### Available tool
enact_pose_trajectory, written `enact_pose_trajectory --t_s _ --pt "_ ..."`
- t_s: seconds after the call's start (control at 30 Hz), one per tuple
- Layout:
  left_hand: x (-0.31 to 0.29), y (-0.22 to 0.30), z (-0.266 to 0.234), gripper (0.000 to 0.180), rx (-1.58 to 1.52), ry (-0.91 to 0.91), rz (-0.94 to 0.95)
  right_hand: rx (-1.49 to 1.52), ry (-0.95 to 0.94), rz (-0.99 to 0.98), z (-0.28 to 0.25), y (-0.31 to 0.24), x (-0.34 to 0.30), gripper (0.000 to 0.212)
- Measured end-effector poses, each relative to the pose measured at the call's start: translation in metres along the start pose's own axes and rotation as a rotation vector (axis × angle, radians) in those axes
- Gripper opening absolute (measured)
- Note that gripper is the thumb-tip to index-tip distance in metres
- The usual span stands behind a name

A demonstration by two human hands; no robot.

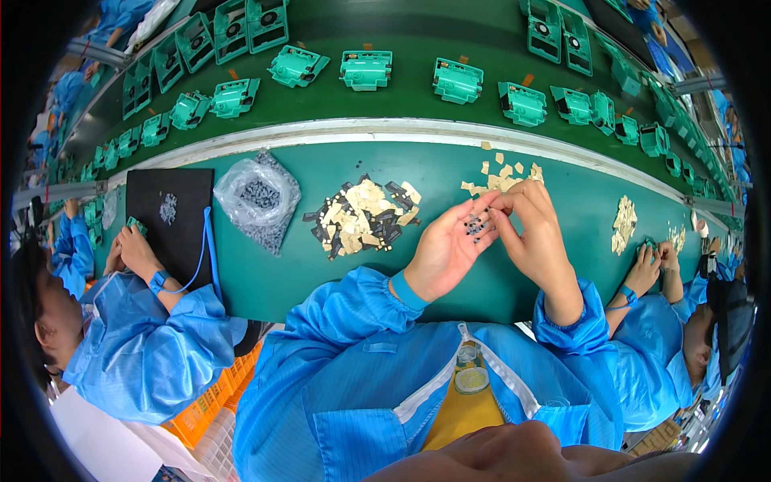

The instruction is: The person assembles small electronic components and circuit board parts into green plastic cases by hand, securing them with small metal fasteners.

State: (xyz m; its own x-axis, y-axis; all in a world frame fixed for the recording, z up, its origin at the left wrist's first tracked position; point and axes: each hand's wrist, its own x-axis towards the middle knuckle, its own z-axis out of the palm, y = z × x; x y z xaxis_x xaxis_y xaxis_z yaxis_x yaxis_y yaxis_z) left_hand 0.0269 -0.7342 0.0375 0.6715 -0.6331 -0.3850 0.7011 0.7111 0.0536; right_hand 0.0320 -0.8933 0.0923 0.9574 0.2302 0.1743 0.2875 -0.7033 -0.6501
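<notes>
My left hand (440,254) is turned palm up above the green table. Several small dark parts (476,226) lie loose in its cupped palm and on its fingers. Close against them, my right hand (536,231) is bent into a pinch, with thumb and forefinger together; whatever sits between the fingertips is too small to make out. Just beyond both hands, pale cream pieces (504,177) are scattered on the table. A mixed heap of cream and black flat pieces (363,218) lies left of my left hand.
A clear plastic bag of small grey parts (259,201) lies farther left, beside a black mat (165,241). Behind a pale rail (361,128), green housings (365,71) stand in rows. Co-workers' hands (135,251) work at left and, near another cream heap (624,225), at right.
</notes>
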Motion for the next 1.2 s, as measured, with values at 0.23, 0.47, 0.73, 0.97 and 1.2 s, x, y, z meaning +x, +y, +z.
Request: enact_pose_trajectory --t_s 0.23,0.47,0.73,0.97,1.2 --pt "0.001 -0.002 -0.002 0.052 0.042 0.004 0.014 -0.027 -0.007 0.007 0.003 0.000 -0.001 0.012" --pt "0.000 0.000 0.001 0.051 0.043 0.004 0.018 -0.006 -0.063 0.038 -0.001 -0.001 0.005 0.012" --pt "-0.002 0.001 0.002 0.048 -0.033 0.055 0.026 0.074 -0.079 -0.023 -0.009 0.006 0.062 0.006" --pt "-0.005 0.000 0.004 0.046 -0.005 0.012 -0.018 -0.080 -0.123 -0.115 0.029 0.055 0.167 0.007" --pt "-0.011 0.000 0.003 0.046 -0.009 -0.041 -0.052 -0.213 -0.244 -0.184 0.046 0.053 0.197 0.008"
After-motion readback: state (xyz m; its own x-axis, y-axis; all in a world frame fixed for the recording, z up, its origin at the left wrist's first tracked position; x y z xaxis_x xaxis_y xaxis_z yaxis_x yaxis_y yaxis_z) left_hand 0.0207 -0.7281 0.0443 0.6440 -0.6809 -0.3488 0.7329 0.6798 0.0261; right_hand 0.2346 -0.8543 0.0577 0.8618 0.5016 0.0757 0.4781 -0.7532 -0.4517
